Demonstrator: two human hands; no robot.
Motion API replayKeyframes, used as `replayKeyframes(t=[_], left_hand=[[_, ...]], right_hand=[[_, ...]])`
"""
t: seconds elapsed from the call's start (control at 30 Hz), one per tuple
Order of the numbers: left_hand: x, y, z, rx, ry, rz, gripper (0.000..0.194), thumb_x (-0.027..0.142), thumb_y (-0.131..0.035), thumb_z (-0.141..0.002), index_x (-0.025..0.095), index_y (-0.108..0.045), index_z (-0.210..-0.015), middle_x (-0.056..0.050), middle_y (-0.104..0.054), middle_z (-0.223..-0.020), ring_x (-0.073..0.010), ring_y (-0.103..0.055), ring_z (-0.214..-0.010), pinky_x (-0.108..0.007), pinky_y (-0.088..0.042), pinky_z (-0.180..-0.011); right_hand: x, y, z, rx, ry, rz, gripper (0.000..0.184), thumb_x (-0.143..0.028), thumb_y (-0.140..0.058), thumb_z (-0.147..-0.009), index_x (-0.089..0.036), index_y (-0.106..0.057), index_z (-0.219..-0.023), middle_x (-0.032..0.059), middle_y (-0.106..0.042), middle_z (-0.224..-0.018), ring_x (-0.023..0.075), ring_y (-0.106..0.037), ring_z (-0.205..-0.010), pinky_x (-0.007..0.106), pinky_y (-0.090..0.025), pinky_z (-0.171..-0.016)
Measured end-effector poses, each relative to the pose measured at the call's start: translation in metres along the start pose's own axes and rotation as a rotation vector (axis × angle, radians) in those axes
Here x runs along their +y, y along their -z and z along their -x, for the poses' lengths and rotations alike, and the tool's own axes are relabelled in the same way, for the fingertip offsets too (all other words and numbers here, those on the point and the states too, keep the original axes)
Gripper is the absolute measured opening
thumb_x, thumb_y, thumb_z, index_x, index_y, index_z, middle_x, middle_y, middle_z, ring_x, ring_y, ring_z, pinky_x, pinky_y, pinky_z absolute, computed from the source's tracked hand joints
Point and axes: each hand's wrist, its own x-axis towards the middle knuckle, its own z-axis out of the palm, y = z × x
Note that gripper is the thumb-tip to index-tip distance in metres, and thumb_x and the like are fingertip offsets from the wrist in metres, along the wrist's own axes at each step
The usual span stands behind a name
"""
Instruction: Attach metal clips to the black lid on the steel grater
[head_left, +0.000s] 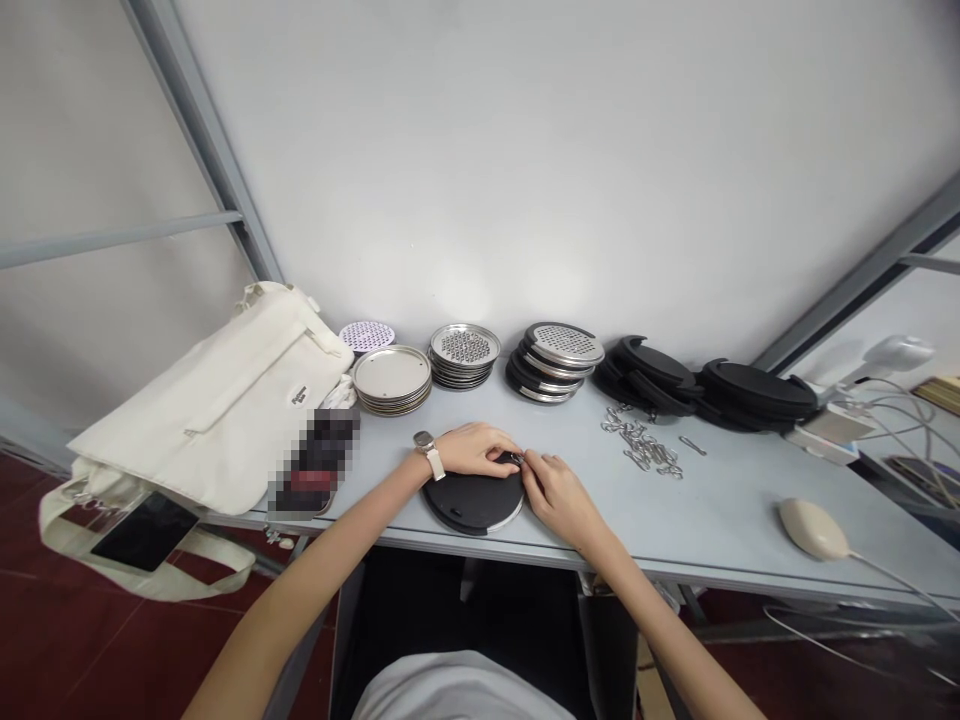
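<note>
- Black round disc [472, 503] with a steel rim [495, 521] lies flat near the table's front edge, between the person's hands.
- Grey table [712, 510] runs along a pale wall [525, 170] braced by grey metal struts [202, 140]; dark red floor [97, 640] shows below on the left.
- Cream tote bag [210, 410] lies at the table's left end, hanging over its edge.
- Stacks of perforated steel discs [465, 360] and black discs [754, 390] line the back, just beside loose wire clips [640, 440].
- Both forearms reach in from the near side, a watch [426, 447] on the left wrist.
- Left hand [474, 450] and right hand [561, 498] close in a narrow pinch on a small metal clip [517, 459] at the disc's far rim, their fingers partly hiding it.
</note>
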Motion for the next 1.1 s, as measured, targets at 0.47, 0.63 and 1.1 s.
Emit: replayKeyframes(t=[0.47,0.63,1.1], left_hand=[[-0.0007,0.0001,0.0027,-0.006,0.029,0.175,0.021,0.029,-0.058,-0.084,0.018,-0.055,-0.101,0.008,-0.043,-0.062,-0.0077,-0.041,-0.056,-0.019,-0.031,-0.058],[-0.0020,-0.0006,0.0031,-0.008,0.033,0.221,0.020,0.030,-0.058,-0.085,0.018,-0.055,-0.101,0.008,-0.042,-0.061,-0.0075,-0.040,-0.055,-0.019,-0.030,-0.056],[-0.0007,0.0006,0.0024,-0.024,0.058,0.231,0.021,0.029,-0.058,-0.084,0.018,-0.058,-0.102,0.008,-0.041,-0.061,-0.0077,-0.039,-0.056,-0.019,-0.029,-0.057]], right_hand=[[0.0029,-0.0010,0.0009,-0.027,0.003,-0.009,0.023,-0.021,-0.030,-0.098,-0.020,-0.049,-0.086,0.0038,-0.057,-0.072,0.0202,-0.053,-0.070,0.030,-0.037,-0.068],[0.0050,-0.0019,0.0007,-0.017,0.008,-0.005,0.024,-0.021,-0.028,-0.098,-0.020,-0.047,-0.084,0.0036,-0.056,-0.072,0.0202,-0.053,-0.070,0.030,-0.038,-0.068],[0.0023,0.0001,0.0013,-0.032,-0.007,-0.039,0.021,-0.022,-0.031,-0.097,-0.020,-0.047,-0.084,0.0036,-0.056,-0.072,0.0202,-0.053,-0.071,0.030,-0.038,-0.068]])
